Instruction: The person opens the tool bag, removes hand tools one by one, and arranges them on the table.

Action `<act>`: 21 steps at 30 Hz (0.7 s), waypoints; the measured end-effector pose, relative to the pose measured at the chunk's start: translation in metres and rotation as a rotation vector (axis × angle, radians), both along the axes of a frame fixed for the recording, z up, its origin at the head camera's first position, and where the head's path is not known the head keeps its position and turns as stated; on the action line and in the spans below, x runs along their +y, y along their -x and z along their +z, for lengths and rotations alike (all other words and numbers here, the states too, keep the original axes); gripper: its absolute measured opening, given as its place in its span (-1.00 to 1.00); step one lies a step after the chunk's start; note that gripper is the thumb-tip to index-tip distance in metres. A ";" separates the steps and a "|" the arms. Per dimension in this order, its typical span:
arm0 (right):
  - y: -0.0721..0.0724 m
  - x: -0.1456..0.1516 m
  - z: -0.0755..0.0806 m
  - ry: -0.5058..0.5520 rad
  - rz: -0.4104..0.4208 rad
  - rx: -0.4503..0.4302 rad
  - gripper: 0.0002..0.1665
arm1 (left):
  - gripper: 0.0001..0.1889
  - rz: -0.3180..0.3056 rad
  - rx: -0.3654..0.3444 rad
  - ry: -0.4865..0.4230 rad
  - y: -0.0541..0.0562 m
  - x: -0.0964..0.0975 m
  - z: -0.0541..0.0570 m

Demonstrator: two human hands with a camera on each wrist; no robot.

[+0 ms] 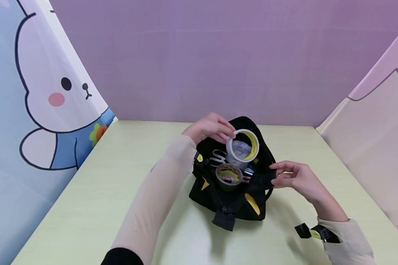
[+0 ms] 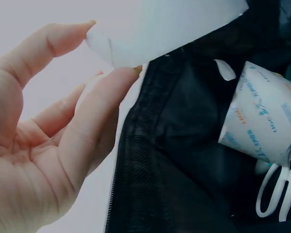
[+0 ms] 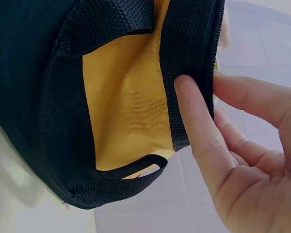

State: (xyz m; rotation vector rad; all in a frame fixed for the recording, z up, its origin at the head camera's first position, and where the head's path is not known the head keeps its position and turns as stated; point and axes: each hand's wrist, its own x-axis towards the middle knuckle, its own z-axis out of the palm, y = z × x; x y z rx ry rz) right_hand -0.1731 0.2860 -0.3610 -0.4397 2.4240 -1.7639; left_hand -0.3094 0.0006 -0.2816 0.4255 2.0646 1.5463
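Fingers (image 2: 94, 114) of the left hand (image 1: 215, 127) pinch a smooth, round, white-and-yellow tape roll (image 1: 230, 150), and the right hand (image 1: 295, 176) pinches a woven black-and-yellow cloth bag (image 1: 260, 181).

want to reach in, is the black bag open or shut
The black bag is open: it gapes, showing a grey tape roll inside, and the right hand pinches its zippered rim.

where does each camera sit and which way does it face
Head: worn on the head, looking forward and down at the table and bag; left hand, right hand and both sleeves show.
Left wrist: on that wrist, looking into the open bag; the left hand shows, pinching a white tape roll.
Right wrist: on that wrist, facing the bag's yellow panel; the right hand shows, pinching the bag's edge.
Shared: head and left wrist both show the scissors.
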 end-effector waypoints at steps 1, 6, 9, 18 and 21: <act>0.000 0.000 0.000 0.001 0.001 0.000 -0.51 | -0.70 0.012 -0.001 -0.014 0.000 -0.002 0.001; 0.001 -0.001 0.001 0.013 0.013 0.003 -0.52 | -0.66 0.080 -0.006 -0.100 0.001 -0.011 0.005; 0.001 -0.002 0.002 0.020 0.017 0.003 -0.52 | -0.65 0.129 -0.014 -0.164 0.002 -0.018 0.005; 0.001 -0.003 0.002 0.040 0.020 0.000 -0.58 | -0.65 0.212 -0.028 -0.313 0.005 -0.043 0.008; 0.001 -0.004 0.002 0.038 0.016 -0.003 -0.57 | -0.64 0.241 -0.026 -0.370 0.006 -0.053 0.010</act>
